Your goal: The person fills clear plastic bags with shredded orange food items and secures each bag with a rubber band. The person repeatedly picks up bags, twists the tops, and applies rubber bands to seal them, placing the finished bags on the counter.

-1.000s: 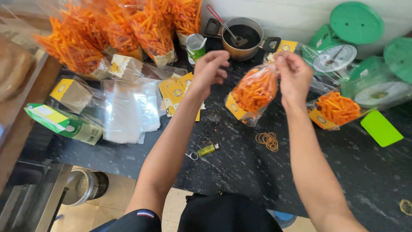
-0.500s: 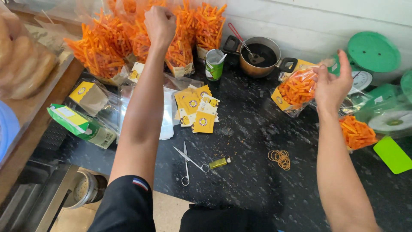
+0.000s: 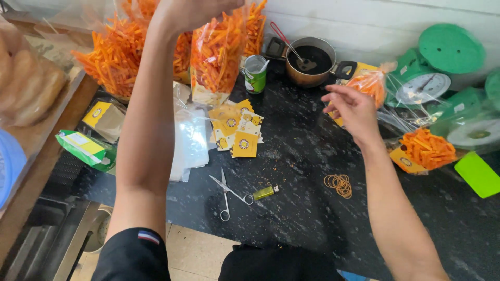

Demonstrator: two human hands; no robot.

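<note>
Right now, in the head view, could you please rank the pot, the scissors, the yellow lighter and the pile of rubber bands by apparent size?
1. pot
2. scissors
3. pile of rubber bands and yellow lighter: they look alike, so I leave them unranked.

There was only one camera, worn on the person's head. It looked down and forward at the dark surface [image 3: 312,156], close enough that both arms filled the view. The white wall [image 3: 364,21] sat along the top edge.
</note>
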